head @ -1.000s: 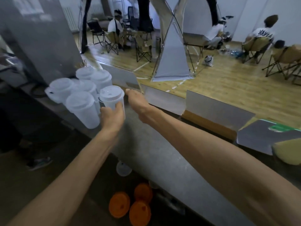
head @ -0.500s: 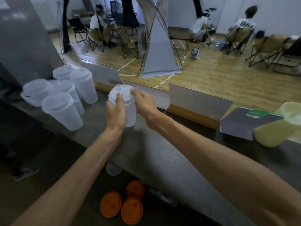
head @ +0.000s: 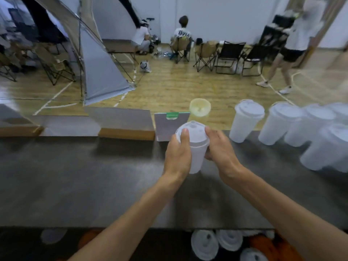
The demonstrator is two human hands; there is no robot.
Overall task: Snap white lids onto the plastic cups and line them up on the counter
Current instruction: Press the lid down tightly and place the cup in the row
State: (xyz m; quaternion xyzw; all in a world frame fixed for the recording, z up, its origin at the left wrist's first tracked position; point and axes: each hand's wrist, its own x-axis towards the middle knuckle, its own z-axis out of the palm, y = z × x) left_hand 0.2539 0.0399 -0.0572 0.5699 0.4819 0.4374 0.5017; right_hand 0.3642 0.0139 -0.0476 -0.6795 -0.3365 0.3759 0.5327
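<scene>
A translucent plastic cup with a white lid on top is held above the grey counter. My left hand grips its left side, thumb up against the lid's rim. My right hand holds the right side, fingers curled round the cup. Several other lidded cups stand grouped at the right, the nearest one upright and the rest blurred.
A yellowish lidded cup stands behind the held cup, next to a grey card holder. Grey panels line the counter's far edge. White lids and orange lids lie below the near edge. People and folding chairs fill the hall beyond.
The view has swung right, away from the cup cluster at the left. Both hands carried the lidded cup rightward along the counter, and the right hand closed onto its side.
</scene>
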